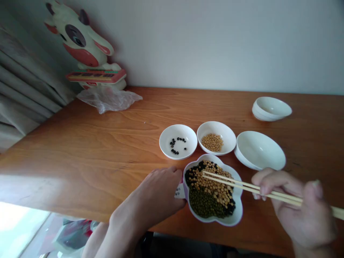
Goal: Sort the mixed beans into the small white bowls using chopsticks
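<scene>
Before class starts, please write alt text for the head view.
A right hand points chopsticks at black, yellow and green beans in a flower-shaped bowl, which the left hand grips. Three white bowls line up behind it.

On a wooden surface, the left hand has its grip at the left side of a scalloped bowl of black, yellow and green beans. The right hand holds chopsticks, tips at the yellow beans. Beyond stand, left to right, a black-bean bowl, a yellow-bean bowl and a white bowl; far left, a cow-shaped toy.
</scene>
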Motion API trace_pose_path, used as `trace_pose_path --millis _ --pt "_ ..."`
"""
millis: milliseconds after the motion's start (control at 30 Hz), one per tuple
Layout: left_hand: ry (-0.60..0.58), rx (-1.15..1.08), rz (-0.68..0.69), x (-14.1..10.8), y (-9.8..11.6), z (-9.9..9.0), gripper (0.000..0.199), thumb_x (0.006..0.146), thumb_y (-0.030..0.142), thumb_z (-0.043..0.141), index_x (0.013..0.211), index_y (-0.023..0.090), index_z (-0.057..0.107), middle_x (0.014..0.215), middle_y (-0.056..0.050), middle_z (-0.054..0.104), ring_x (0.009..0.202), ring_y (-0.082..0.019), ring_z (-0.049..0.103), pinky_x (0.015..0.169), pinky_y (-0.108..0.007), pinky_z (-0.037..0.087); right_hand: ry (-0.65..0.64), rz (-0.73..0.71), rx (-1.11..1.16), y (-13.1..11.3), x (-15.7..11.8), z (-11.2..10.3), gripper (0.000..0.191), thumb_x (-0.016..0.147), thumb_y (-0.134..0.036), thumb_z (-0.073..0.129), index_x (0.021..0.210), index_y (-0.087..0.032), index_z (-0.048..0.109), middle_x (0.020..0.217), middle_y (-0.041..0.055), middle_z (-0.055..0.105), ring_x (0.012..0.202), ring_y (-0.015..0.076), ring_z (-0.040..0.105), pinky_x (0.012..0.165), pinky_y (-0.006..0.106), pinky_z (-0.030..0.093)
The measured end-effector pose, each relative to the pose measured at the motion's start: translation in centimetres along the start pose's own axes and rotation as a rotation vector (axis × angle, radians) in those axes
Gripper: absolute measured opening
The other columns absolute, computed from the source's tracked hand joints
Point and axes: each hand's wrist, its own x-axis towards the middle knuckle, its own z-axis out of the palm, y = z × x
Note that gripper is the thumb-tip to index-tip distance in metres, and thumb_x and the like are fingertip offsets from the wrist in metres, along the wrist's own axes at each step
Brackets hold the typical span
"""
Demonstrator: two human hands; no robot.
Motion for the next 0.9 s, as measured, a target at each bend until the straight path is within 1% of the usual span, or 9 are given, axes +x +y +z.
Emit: trace_pose_path --millis 100,233,300,367,467,533,600,767,900 --pt "0.006 0.009 -0.005 0.0 -0.2 0.1 0.022 0.088 0.028 0.060 0.107 0.027 0.071 0.108 -0.008 0.078 0.099 -0.029 0.074 0.085 -0.035 0.053 0.026 -0.022 0.039 -0.4 0.6 0.4 0.074 0.104 -0.069 0.022 0.074 -0.029 0.077 0.064 0.0037 0.066 0.063 0.0211 0.057 0.060 0.035 0.049" --pt "0.017 0.021 0.011 0.0 -0.4 0.2 0.022 0.082 0.023 0.059 0.101 0.025 0.070 0.102 -0.007 0.077 0.091 -0.026 0.074 0.077 -0.033 0.051 0.049 -0.064 0.086 -0.3 1.4 0.5 0.076 0.106 -0.065 0.018 0.076 -0.030 0.078 0.068 0.0034 0.068 0.065 0.0204 0.060 0.059 0.035 0.049" --pt "0.023 0.028 0.031 0.0 -0.4 0.1 0.020 0.080 0.023 0.058 0.097 0.025 0.069 0.099 -0.007 0.076 0.086 -0.025 0.073 0.072 -0.032 0.050 0.099 -0.095 0.098 0.0 1.9 0.4 0.076 0.106 -0.064 0.018 0.075 -0.029 0.078 0.067 0.0032 0.066 0.064 0.0203 0.061 0.058 0.036 0.048" --pt "0.034 0.032 0.037 0.0 -0.3 0.1 0.017 0.081 0.023 0.057 0.094 0.024 0.068 0.096 -0.006 0.076 0.082 -0.024 0.073 0.067 -0.031 0.047 0.179 -0.143 0.109 0.2 2.5 0.2 0.076 0.106 -0.064 0.020 0.072 -0.028 0.078 0.064 0.0031 0.064 0.061 0.0204 0.061 0.060 0.038 0.047" --pt "0.049 0.038 0.038 0.0 -0.2 0.2 0.016 0.082 0.024 0.056 0.093 0.024 0.067 0.095 -0.006 0.076 0.080 -0.024 0.073 0.063 -0.031 0.044 0.292 -0.191 0.116 0.4 3.1 -0.5 0.073 0.104 -0.065 0.027 0.070 -0.025 0.077 0.062 0.0042 0.063 0.057 0.0215 0.060 0.062 0.041 0.044" --pt "0.048 0.040 0.034 0.0 -0.2 0.2 0.016 0.082 0.024 0.056 0.093 0.024 0.067 0.095 -0.007 0.076 0.081 -0.025 0.074 0.065 -0.031 0.045 0.341 -0.180 0.106 0.5 3.1 -0.9 0.070 0.103 -0.066 0.029 0.070 -0.024 0.076 0.064 0.0053 0.065 0.056 0.0225 0.061 0.060 0.042 0.042" --pt "0.037 0.037 0.033 0.0 -0.2 0.2 0.015 0.083 0.024 0.056 0.092 0.024 0.067 0.095 -0.007 0.076 0.082 -0.025 0.074 0.067 -0.032 0.046 0.372 -0.139 0.091 0.6 2.9 -1.3 0.072 0.103 -0.066 0.028 0.071 -0.024 0.076 0.068 0.0064 0.066 0.056 0.0225 0.061 0.058 0.042 0.042" --pt "0.040 0.046 0.027 0.0 -0.3 0.3 0.017 0.082 0.024 0.057 0.095 0.024 0.067 0.098 -0.007 0.076 0.085 -0.026 0.074 0.070 -0.033 0.049 0.349 -0.053 0.054 1.1 1.7 -2.5 0.073 0.101 -0.070 0.028 0.074 -0.025 0.077 0.076 0.0075 0.069 0.059 0.0217 0.062 0.056 0.040 0.042" --pt "0.019 0.049 0.023 0.0 -0.5 0.4 0.017 0.080 0.024 0.059 0.095 0.024 0.067 0.099 -0.007 0.075 0.087 -0.026 0.073 0.075 -0.033 0.051 0.325 -0.036 0.026 1.7 1.0 -3.7 0.075 0.103 -0.067 0.021 0.077 -0.026 0.079 0.077 0.0082 0.069 0.061 0.0231 0.062 0.059 0.042 0.042"
